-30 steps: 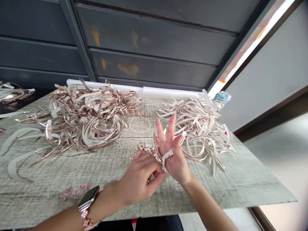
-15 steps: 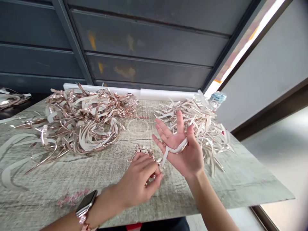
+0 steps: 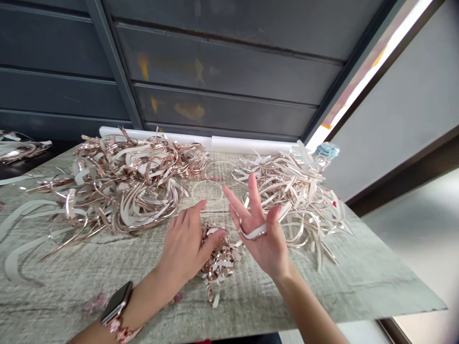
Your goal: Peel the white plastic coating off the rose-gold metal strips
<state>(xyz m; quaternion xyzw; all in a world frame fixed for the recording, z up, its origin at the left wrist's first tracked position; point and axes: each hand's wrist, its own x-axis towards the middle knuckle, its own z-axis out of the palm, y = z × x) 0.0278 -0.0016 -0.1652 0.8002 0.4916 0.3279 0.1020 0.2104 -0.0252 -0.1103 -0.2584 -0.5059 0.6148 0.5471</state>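
A small bunch of curled rose-gold and white ribbon (image 3: 220, 260) lies on the table between my hands. My left hand (image 3: 184, 243) is beside it, palm down with fingers stretched, and its thumb reaches over the bunch. Palm up, my right hand (image 3: 263, 234) has its fingers spread. A ribbon strip (image 3: 256, 232) lies across that palm and passes by the thumb; whether it is pinched there I cannot tell. Just behind the right hand is a pile of loose ribbon strips (image 3: 290, 179), white on one side and shiny on the other.
A larger heap of ribbon (image 3: 132, 177) covers the left of the table (image 3: 150, 315), with strips trailing left. White rolls (image 3: 247, 144) lie along the back edge, against a dark panelled wall (image 3: 222, 67). A bluish clear plastic item (image 3: 326, 150) sits at the back right.
My left hand has let go of the ribbon strip's end, moved left and opened, uncovering the curled bunch. My right hand has shifted slightly left and down, its fingers still spread.
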